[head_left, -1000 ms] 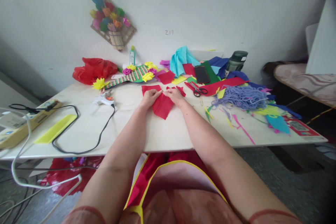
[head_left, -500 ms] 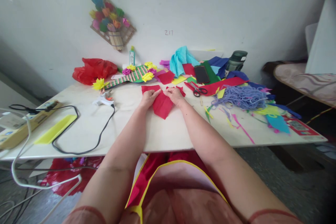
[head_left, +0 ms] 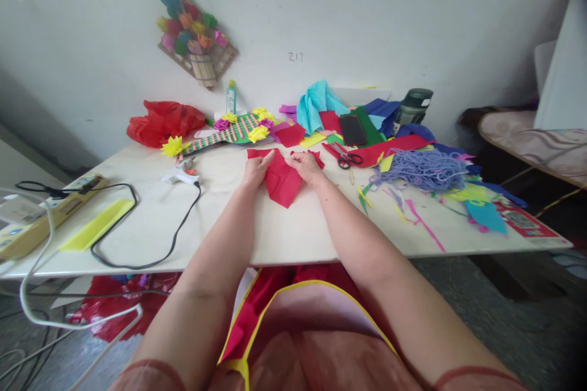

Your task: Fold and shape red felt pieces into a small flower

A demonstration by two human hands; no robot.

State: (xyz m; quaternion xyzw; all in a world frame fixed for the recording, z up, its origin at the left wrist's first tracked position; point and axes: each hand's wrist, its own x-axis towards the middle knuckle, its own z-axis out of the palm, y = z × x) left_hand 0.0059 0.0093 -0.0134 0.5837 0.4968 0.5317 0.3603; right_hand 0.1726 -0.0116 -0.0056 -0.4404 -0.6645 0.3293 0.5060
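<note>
A piece of red crepe paper [head_left: 283,186] is held up just over the middle of the table, its pointed lower end hanging toward me. My left hand [head_left: 257,170] is closed on its left part, thumb on top. At the upper right edge, my right hand [head_left: 304,166] pinches the same paper between thumb and fingers. The fingertips beneath the paper are hidden. Black-handled scissors [head_left: 347,160] lie to the right of my right hand. A white glue gun [head_left: 182,173] rests to the left of my left hand.
Tangled purple yarn [head_left: 419,169], paper scraps and a black phone [head_left: 352,130] lie at right, near a dark bottle [head_left: 413,109]. A flower-decorated guitar shape [head_left: 229,134] and a red plastic bag [head_left: 165,123] are at the back left. A power strip [head_left: 50,214] with cords occupies the left edge.
My left hand has shifted slightly left, away from my right hand, uncovering more of the red paper between them. The right hand stays nearly in place.
</note>
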